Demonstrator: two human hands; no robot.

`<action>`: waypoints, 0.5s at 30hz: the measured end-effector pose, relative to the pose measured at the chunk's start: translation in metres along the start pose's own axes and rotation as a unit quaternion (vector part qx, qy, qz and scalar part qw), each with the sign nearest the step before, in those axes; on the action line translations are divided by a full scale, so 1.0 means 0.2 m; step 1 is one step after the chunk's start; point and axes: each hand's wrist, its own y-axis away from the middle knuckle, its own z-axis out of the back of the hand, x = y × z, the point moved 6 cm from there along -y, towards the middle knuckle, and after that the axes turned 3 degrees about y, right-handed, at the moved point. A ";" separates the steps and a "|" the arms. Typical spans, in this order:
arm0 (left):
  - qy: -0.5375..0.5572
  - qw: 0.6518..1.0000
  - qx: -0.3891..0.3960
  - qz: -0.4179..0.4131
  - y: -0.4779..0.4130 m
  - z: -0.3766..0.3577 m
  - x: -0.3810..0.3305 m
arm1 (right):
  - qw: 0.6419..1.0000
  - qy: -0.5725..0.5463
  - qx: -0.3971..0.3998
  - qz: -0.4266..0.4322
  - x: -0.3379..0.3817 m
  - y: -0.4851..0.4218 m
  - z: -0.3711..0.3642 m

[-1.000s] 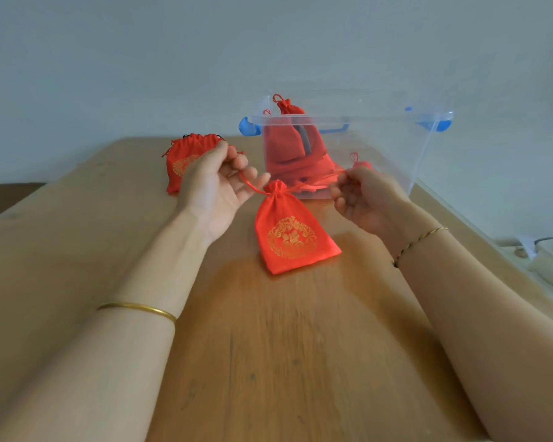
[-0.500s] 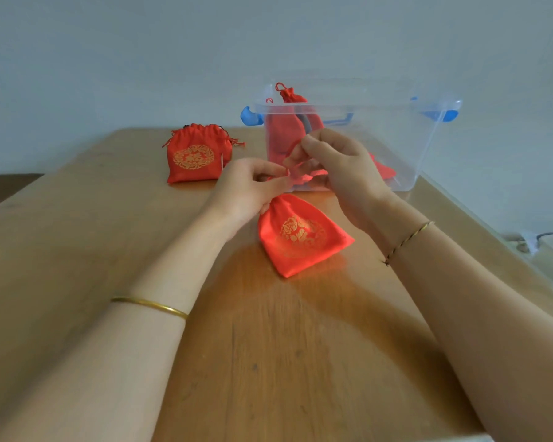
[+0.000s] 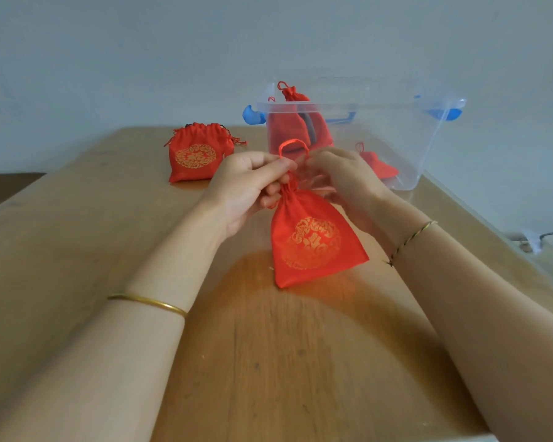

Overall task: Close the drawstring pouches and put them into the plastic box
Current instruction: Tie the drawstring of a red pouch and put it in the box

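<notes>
Both hands, left (image 3: 246, 189) and right (image 3: 342, 177), pinch the cinched red pouch's (image 3: 313, 244) neck above the table (image 3: 77, 234).

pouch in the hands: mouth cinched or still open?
Cinched. The held pouch has its neck gathered tight under the left hand; a cord loop sticks up above.

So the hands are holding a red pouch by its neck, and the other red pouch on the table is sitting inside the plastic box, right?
Not quite. The other red pouch on the table sits outside the plastic box, off to its left, as the head view shows. The rest is right: the left hand and right hand hold a red pouch by its neck.
</notes>
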 end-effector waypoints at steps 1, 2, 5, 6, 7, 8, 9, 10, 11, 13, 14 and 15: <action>0.011 1.000 0.000 0.003 0.00 0.00 0.00 | 1.000 0.013 0.014 0.007 0.00 0.00 -0.01; 0.021 1.000 0.000 0.006 0.00 0.00 0.00 | 0.999 0.025 0.022 0.021 0.00 0.00 -0.02; 0.042 0.999 0.001 0.015 0.00 0.00 0.00 | 0.995 0.080 0.020 0.058 0.00 0.00 -0.03; 0.045 0.999 0.002 0.017 0.00 0.00 0.00 | 0.993 0.094 0.019 0.061 0.00 0.00 -0.03; 0.046 0.999 0.002 0.020 0.00 0.00 0.01 | 0.993 0.102 0.018 0.061 0.00 0.00 -0.02; 0.044 0.999 0.002 0.022 0.00 0.00 0.01 | 0.992 0.106 0.013 0.061 0.00 0.00 -0.02; 0.043 0.999 0.001 0.026 0.00 0.00 0.01 | 0.992 0.107 0.005 0.060 0.01 0.00 -0.02; 0.045 0.999 -0.002 0.030 0.00 0.01 0.02 | 0.992 0.108 -0.004 0.060 0.01 0.00 -0.01; 0.049 0.998 -0.005 0.036 0.00 0.01 0.02 | 0.992 0.107 -0.013 0.060 0.02 0.00 0.00; 0.065 0.997 -0.014 0.050 0.00 0.02 0.03 | 0.993 0.096 -0.026 0.061 0.03 0.00 0.01; 0.076 0.995 -0.020 0.056 0.00 0.03 0.03 | 0.993 0.095 -0.029 0.066 0.04 -0.01 0.01; 0.091 0.994 -0.026 0.063 0.00 0.04 0.03 | 0.992 0.098 -0.026 0.072 0.04 -0.01 0.02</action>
